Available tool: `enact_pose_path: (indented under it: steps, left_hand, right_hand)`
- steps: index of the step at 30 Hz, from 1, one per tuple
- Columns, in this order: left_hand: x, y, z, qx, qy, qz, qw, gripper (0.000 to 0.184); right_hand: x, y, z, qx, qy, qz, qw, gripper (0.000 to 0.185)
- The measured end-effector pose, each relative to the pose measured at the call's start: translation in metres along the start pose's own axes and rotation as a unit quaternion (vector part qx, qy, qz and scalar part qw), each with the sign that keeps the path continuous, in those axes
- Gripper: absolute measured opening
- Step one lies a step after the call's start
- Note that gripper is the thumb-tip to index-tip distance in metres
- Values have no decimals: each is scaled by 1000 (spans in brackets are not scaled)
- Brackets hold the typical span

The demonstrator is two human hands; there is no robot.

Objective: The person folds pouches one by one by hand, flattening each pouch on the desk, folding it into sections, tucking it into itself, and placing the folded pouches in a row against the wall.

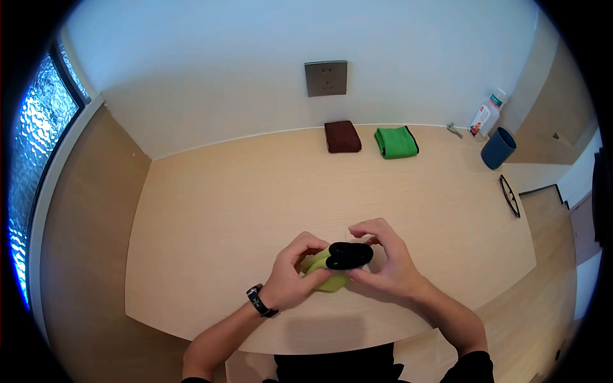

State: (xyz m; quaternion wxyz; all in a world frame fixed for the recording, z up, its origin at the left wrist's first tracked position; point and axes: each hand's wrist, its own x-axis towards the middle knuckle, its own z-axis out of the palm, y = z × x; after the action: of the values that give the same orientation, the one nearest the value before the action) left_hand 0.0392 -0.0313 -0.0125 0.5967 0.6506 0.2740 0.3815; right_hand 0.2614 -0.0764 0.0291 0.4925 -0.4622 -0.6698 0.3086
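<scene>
Low over the front of the desk is a soft-looking yellow-green item [332,283] with two glossy black oval ends [350,255]; its exact kind is unclear. My left hand [295,271] is closed on the yellow-green part, thumb in front and fingers behind. From the other side, my right hand [388,258] curves around the black ends. Its thumb presses at their lower edge, and the index finger arches above, apart from them. The remaining right fingers are partly hidden behind the item. A black wristband [262,301] is on my left wrist.
Along the desk's [223,210] back edge lie a folded brown cloth [343,136] and a folded green cloth [397,142]. To the right are a small grey object [454,130], a white bottle [487,116], a dark blue cup [498,149] and black-framed glasses [509,196].
</scene>
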Motion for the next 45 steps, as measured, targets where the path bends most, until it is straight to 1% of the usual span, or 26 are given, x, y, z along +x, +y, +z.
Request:
enact_pose_path:
  steps: [1,3,4,6,7,9,10,12,13,15,16,18,19,21,24,31,33,34,36,37,38,40,41,43,44,45]
  left_hand:
    - [-1,-2,-1,1,-2,0,1000,36]
    - [0,-6,-2,-23,-13,88,996,34]
    - [1,-5,-1,-23,-15,88,996,34]
    - [3,2,1,81,-14,161,984,40]
    - [3,6,4,81,-14,161,983,40]
    - [4,13,10,124,0,202,971,42]
    - [5,13,8,124,0,202,971,42]
    - [7,13,3,242,-1,256,936,42]
    - [7,13,2,242,0,256,936,42]
    - [7,13,2,186,12,206,961,39]
    - [7,11,1,186,13,206,961,39]
    - [7,8,0,133,2,185,974,42]
    - [6,10,1,133,3,184,974,42]
    - [4,16,3,103,-8,124,987,45]
    - [3,9,1,92,-11,134,987,48]
    - [0,6,2,90,-5,158,983,45]
    - [-3,8,4,-26,32,63,997,40]
    - [-3,8,1,-24,32,65,997,40]
    - [-2,7,-6,-42,91,-16,995,34]
    - [3,6,-4,-92,115,7,989,29]
    - [7,7,-6,-89,115,10,989,29]
    - [20,12,-10,-188,174,-49,965,28]
    - [29,15,-14,-194,192,-84,958,27]
    - [56,26,-23,-246,223,-66,941,25]
    - [73,32,-31,-279,237,-57,929,24]
    - [91,37,-40,-298,233,-40,925,23]
  right_hand:
    - [-2,5,0,0,2,0,1000,47]
    - [-8,19,2,142,-74,110,981,48]
    - [-8,18,0,142,-71,110,981,48]
    - [-5,16,-4,3,-93,16,996,42]
    - [-4,16,-4,3,-92,15,996,42]
    - [-2,13,-3,-133,-19,-110,985,37]
    - [-3,12,-3,-133,-19,-109,985,37]
    - [-3,10,-4,-178,5,-130,975,40]
    - [-3,12,-2,-178,5,-131,975,40]
    - [-4,16,1,-82,6,-109,991,39]
    - [-4,16,0,-82,5,-109,991,39]
    - [-5,16,-2,-35,-39,-49,997,39]
    - [-5,15,-3,-35,-39,-49,997,39]
    - [-5,11,-4,-27,-67,-21,997,38]
    - [-4,13,-2,-1,-63,-42,997,36]
    - [-6,12,-3,16,-84,-28,996,37]
    - [-5,8,-4,25,-103,29,994,37]
    - [-5,7,-5,24,-102,26,994,37]
    - [-5,4,-5,60,-80,130,986,36]
    - [-5,7,-2,75,-49,120,989,35]
    - [-4,9,-2,76,-48,116,989,35]
    - [-1,10,-5,74,-38,149,985,33]
    - [0,14,-6,73,-34,143,986,33]
    - [1,24,-5,85,-29,142,986,26]
    - [1,25,-6,83,-27,138,987,26]
    - [2,26,-6,62,-28,145,987,22]
